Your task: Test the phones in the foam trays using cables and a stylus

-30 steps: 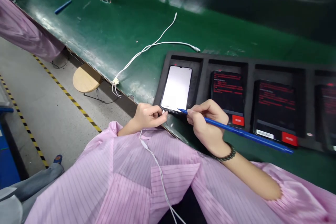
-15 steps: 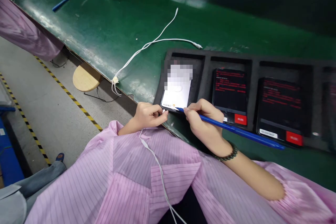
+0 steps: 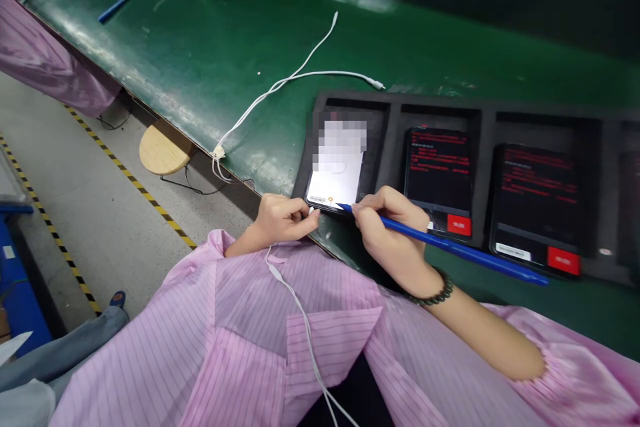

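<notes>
A phone with a lit white screen [image 3: 334,181] lies in the leftmost pocket of the dark foam tray [image 3: 393,147]; the upper part of its screen is pixelated. At its lower edge my left hand [image 3: 285,220] is closed, finger and thumb pinching the white plug [image 3: 311,211] of an earphone cable [image 3: 295,300], which hangs down over my pink striped smock. Whether the plug sits fully in the phone I cannot tell. My right hand [image 3: 395,233] grips a blue stylus pen [image 3: 460,250], its pale tip at the bottom of the lit screen.
Two dark phones, a nearer one [image 3: 439,173] and a farther one [image 3: 537,207], show red text in the neighbouring pockets. White charging cables [image 3: 280,85] cross the green bench [image 3: 200,60]. Another blue pen [image 3: 114,8] lies far left. Below are a stool [image 3: 166,147] and another person's leg [image 3: 75,347].
Both hands keep their grips, and the stylus tip stays near the bottom of the lit screen. The view has shifted slightly. At the lower left, the other person's leg and clothing have moved a little.
</notes>
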Motion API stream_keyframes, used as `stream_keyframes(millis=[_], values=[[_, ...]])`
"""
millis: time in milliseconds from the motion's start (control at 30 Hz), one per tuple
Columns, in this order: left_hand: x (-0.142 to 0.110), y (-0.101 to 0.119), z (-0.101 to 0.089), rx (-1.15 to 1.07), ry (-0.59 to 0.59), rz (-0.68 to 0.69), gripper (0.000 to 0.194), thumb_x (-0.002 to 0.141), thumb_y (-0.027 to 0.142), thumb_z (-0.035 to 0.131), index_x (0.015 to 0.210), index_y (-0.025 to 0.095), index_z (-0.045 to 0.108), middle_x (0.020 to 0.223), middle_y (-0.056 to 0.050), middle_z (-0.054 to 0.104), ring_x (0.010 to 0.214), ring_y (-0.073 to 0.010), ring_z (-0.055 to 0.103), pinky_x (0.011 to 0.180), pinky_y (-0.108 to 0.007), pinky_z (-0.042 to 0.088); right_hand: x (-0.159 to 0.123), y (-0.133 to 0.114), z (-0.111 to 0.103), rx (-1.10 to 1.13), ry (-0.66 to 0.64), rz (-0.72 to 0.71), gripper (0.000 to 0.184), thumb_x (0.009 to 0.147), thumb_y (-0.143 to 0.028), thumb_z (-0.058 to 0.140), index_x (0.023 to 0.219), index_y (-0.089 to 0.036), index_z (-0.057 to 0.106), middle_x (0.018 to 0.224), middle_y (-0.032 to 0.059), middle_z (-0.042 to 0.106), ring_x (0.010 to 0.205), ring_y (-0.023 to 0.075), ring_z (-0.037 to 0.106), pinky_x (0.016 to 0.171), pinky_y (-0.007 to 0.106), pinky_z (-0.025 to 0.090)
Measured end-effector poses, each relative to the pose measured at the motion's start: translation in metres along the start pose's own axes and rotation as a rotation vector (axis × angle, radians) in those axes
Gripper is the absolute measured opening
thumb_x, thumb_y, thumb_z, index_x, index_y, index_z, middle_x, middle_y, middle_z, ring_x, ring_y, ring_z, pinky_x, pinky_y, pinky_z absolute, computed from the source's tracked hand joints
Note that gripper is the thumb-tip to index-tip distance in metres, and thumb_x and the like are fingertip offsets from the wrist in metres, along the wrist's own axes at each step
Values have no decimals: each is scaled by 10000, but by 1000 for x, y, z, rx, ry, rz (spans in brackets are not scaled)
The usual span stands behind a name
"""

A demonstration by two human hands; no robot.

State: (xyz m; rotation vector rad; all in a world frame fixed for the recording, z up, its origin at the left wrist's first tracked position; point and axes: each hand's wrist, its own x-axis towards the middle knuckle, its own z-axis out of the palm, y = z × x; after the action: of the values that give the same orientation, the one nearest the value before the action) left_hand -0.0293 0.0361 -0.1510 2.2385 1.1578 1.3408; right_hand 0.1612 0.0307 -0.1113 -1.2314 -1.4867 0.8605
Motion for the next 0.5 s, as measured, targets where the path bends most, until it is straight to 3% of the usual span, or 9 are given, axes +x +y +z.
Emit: stream_keyframes(millis=[300,400,500], values=[[0,-2,1,1,-19,-15,356,894,279,621,561,193,529,397,71,495,336,-52,431,402,-185,321,-1,1,1,1,5,-16,274,803,-194,582,584,-222,420,509,-56,465,450,94,428,448,234,346],[0,1,0,-24,-15,-27,351,878,246,639,556,186,513,391,78,479,337,-43,424,395,-172,302,-2,-1,2,104,-3,7,286,814,-194,596,589,-224,422,503,-61,455,434,96,422,427,232,336],[0,5,-4,-25,-39,-45,361,896,270,632,563,186,518,388,80,466,343,-42,427,401,-174,305,-1,-8,-2,235,87,-6,293,867,-241,643,634,-231,466,513,-55,484,425,113,457,412,239,356]])
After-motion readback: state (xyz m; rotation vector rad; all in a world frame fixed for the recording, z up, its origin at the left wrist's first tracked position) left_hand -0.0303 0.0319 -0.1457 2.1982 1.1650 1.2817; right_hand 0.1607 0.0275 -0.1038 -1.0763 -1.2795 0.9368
